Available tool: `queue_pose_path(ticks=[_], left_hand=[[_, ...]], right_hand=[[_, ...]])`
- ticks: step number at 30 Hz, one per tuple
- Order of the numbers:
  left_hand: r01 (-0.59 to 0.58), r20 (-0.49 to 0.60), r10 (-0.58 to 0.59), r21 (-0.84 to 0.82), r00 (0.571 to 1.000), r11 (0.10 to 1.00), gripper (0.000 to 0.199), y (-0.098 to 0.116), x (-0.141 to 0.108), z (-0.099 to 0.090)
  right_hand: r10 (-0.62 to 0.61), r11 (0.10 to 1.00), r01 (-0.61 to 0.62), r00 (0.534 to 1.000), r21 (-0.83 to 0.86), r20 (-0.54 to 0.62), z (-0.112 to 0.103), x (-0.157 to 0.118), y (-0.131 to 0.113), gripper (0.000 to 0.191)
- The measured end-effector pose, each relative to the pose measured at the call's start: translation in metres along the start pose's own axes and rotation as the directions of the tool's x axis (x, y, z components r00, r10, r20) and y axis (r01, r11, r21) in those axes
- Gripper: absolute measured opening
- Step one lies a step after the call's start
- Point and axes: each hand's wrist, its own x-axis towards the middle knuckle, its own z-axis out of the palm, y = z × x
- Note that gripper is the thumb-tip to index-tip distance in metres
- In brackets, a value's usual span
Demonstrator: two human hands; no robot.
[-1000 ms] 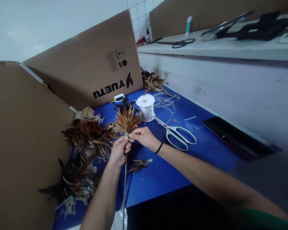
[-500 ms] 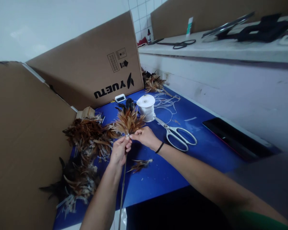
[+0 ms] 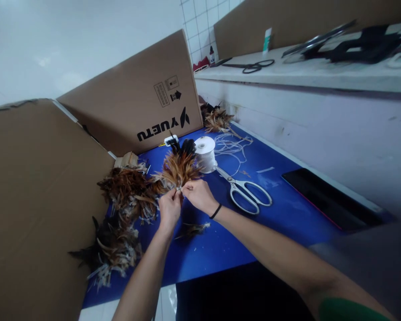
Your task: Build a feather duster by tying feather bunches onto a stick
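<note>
A feather duster (image 3: 178, 167) with brown and black feathers points away from me in the middle of the table. My left hand (image 3: 169, 208) is closed round its base, where a pale binding (image 3: 178, 187) shows. My right hand (image 3: 199, 195), with a black band at the wrist, pinches at the same spot; whether thread is between its fingertips I cannot make out. The duster's thin stick is hidden now. Just beyond the right hand are a white spool (image 3: 205, 158) and silver-handled scissors (image 3: 245, 191). A loose feather (image 3: 194, 229) lies below the hands.
Heaps of brown feathers (image 3: 128, 187) and dark feathers (image 3: 115, 249) cover the blue table's left side. Cardboard (image 3: 127, 102) walls the left and back. A black phone-like slab (image 3: 330, 196) lies at right. Another feather bundle (image 3: 218, 119) is behind the spool. Black scissors (image 3: 254, 66) rest on the shelf.
The camera view has shifted slightly. My left hand has turned with its back upward, and the stick seen below it earlier is out of sight. Both hands stay at the duster's base.
</note>
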Motion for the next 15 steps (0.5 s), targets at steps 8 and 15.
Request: queue_pose_path(ticks=[8, 15], left_hand=[[-0.225, -0.162, 0.276, 0.276, 0.947, 0.934, 0.01, 0.017, -0.007, 0.006], [-0.147, -0.253, 0.201, 0.217, 0.946, 0.965, 0.031, 0.004, -0.015, 0.019]], right_hand=[[-0.108, 0.984, 0.11, 0.994, -0.139, 0.018, 0.005, 0.005, -0.019, 0.025], [-0.153, 0.988, 0.151, 0.988, 0.042, 0.035, 0.007, 0.011, -0.002, 0.036]])
